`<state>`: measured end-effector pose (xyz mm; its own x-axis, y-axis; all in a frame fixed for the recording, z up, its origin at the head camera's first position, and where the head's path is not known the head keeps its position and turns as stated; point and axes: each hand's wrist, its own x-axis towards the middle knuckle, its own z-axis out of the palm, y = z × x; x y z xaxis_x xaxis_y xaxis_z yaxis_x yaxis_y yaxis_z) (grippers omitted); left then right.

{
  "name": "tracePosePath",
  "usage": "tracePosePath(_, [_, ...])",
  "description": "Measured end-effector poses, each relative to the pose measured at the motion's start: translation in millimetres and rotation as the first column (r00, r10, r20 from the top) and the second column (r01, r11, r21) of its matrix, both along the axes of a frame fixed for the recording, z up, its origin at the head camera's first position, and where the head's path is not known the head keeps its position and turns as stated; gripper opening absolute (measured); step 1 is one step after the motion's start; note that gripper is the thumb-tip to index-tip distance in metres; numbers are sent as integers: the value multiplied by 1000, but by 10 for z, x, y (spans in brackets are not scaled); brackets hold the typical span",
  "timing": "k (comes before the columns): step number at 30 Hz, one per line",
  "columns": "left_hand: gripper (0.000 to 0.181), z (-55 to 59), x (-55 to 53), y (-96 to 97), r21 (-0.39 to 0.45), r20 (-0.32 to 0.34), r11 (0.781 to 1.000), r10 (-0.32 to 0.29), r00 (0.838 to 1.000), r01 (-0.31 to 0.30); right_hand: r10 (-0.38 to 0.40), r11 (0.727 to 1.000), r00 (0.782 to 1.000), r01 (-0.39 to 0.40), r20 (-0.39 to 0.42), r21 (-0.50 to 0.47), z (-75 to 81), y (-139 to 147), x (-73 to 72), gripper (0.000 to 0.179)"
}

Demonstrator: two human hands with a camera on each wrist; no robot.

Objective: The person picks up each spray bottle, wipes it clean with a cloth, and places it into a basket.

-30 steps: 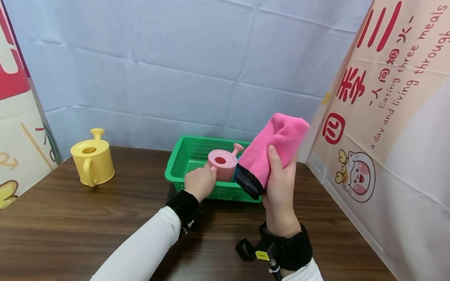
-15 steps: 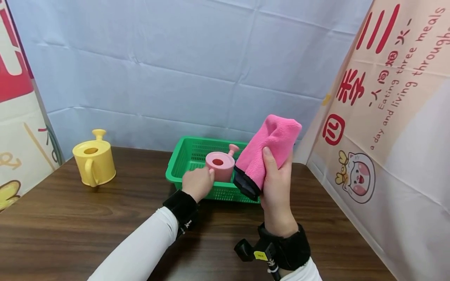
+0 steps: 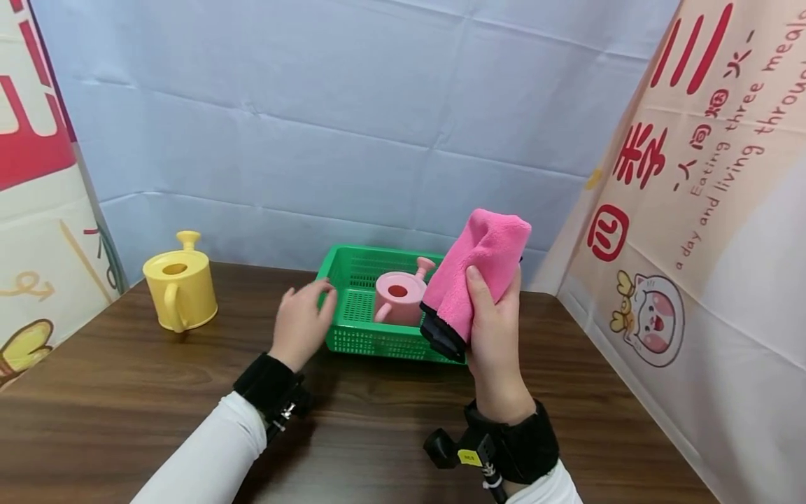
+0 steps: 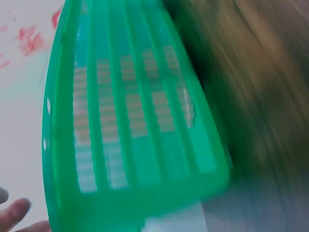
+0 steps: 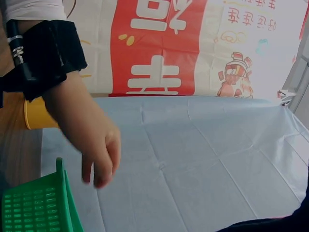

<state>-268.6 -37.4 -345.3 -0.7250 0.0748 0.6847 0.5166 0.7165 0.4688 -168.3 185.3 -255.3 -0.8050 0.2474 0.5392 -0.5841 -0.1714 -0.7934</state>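
Blue backdrop [image 3: 315,140], yellow watering can [image 3: 192,290], pink cloth [image 3: 481,252] partly hiding green basket [image 3: 384,341]

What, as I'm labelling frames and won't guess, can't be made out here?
Head view: the right end of the green perforated plastic basket, behind the pink fleecy black-edged cloth.
Head view: the inside of the pink plastic watering can, mostly hidden by its top.
Left wrist view: detail on the brown wooden tabletop, smeared by blur; most of the left hand, cut off by the edge.
Right wrist view: most of the basket, past the edge.
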Motion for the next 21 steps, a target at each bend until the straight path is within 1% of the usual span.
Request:
tracePosePath(2, [22,4,-48,-157,64,-65,996,61,996,-57,3,1000,1000,-3,27,12,-9,-11,-1,47])
tracePosePath(3, [21,7,-76,-237,98,-100,991,100,990,-91,3,1000,999,-4,38,18,-14,-16,-1,47])
tracePosePath(5, [20,17,-126,-412,164,-147,973,184,972,-159,7,999,998,-9,58,32,-27,-27,-2,46])
tracePosePath(6, [20,16,-153,-508,201,-160,960,231,960,-197,12,999,998,-14,64,39,-34,-34,-5,46])
tracePosePath(7, [23,13,-175,-609,233,-151,943,279,948,-240,17,999,998,-20,67,47,-43,-42,-9,46])
tracePosePath(8, [27,9,-192,-713,271,-117,921,319,940,-279,20,998,997,-24,70,56,-52,-51,-16,46])
tracePosePath(10, [40,-11,-222,-923,344,0,868,382,924,-359,31,997,997,-36,70,69,-65,-70,-29,47])
tracePosePath(11, [48,-29,-237,-1023,380,78,838,394,916,-393,35,996,997,-40,71,74,-70,-77,-29,47])
tracePosePath(12, [56,-52,-249,-1120,415,162,806,391,906,-422,37,996,997,-43,72,77,-73,-82,-29,47])
tracePosePath(13, [63,-78,-253,-1211,445,245,776,374,895,-446,37,996,997,-43,75,81,-76,-85,-28,47])
tracePosePath(14, [69,-110,-263,-1294,484,308,745,347,886,-460,36,995,996,-42,79,85,-77,-86,-26,47])
tracePosePath(16, [75,-191,-280,-1438,561,399,681,276,874,-471,35,995,996,-43,87,91,-74,-84,-22,47])
tracePosePath(18, [76,-277,-295,-1531,613,452,630,217,865,-478,31,994,995,-40,94,102,-78,-83,-22,47])
tracePosePath(19, [75,-317,-306,-1563,625,467,614,202,861,-483,29,993,995,-40,96,110,-80,-85,-21,47])
tracePosePath(20, [72,-353,-316,-1584,629,479,605,193,856,-488,29,992,995,-40,97,118,-82,-90,-20,47])
tracePosePath(21, [70,-386,-330,-1602,626,492,603,188,850,-495,29,991,995,-41,96,127,-84,-96,-20,47])
